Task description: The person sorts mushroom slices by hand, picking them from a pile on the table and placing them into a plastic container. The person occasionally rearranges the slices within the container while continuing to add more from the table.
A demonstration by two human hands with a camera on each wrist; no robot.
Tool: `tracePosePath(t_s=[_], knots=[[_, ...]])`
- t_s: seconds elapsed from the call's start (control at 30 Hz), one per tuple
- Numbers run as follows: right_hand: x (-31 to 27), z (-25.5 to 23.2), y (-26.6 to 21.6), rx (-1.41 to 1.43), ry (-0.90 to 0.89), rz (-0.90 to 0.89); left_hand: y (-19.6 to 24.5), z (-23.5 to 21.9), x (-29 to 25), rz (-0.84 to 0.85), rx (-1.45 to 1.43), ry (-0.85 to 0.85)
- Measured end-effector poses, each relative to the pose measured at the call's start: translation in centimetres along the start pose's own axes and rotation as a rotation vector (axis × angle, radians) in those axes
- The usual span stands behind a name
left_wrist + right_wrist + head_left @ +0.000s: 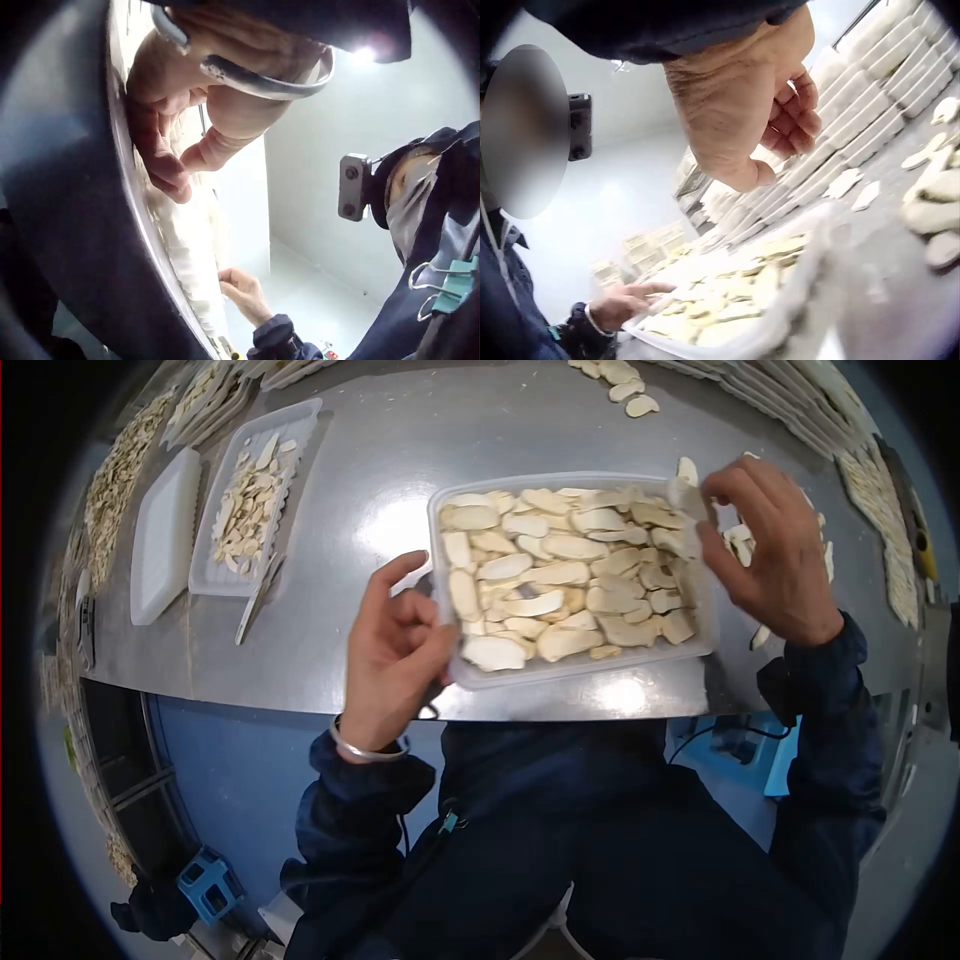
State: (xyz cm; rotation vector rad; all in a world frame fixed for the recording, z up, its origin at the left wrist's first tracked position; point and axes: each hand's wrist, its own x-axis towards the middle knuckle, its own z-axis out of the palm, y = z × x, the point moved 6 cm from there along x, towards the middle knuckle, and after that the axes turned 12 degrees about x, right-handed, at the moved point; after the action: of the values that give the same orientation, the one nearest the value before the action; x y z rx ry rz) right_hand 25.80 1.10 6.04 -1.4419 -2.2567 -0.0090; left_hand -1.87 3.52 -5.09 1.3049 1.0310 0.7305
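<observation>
A translucent plastic tray (570,668) stands on the metal table, covered with overlapping pale mushroom slices (540,573). My left hand (392,645) grips the tray's left side near the front corner, thumb at the rim and index finger stretched out. The left wrist view shows that hand's thumb (214,150) and fingertips close together at the tray's edge. Over the tray's back right corner, my right hand (775,545) pinches a blurred pale slice (688,498) between thumb and fingers. In the right wrist view this hand (735,112) is above the tray, fingers curled.
Loose slices (738,545) lie right of the tray, others (622,385) farther back. A second tray (212,573) with smaller pieces, a knife (258,600) and a white block (165,540) are at left. Stacked trays (885,97) rise behind. The table's front edge runs close before me.
</observation>
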Motion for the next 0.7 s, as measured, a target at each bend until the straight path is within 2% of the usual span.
tracePosePath(t_s=[0.07,0.1,0.23,0.4,0.7], knots=[[1.2,0.9,-3.2,0.016,0.011,-0.111,0.1,1.3,0.0,-0.008,0.031,-0.037],[1.8,1.8,-4.2,0.022,-0.039,-0.125,0.2,1.9,0.1,-0.01,0.007,-0.051],[3.4,4.9,-6.5,0.044,-0.081,-0.208,0.1,3.4,0.3,-0.032,-0.017,-0.085],[3.8,7.1,-6.6,0.012,-0.108,-0.221,0.0,3.8,0.5,-0.03,0.002,-0.111],[4.2,8.2,-6.1,-0.007,-0.156,-0.213,0.1,3.8,0.6,-0.014,0.002,-0.127]])
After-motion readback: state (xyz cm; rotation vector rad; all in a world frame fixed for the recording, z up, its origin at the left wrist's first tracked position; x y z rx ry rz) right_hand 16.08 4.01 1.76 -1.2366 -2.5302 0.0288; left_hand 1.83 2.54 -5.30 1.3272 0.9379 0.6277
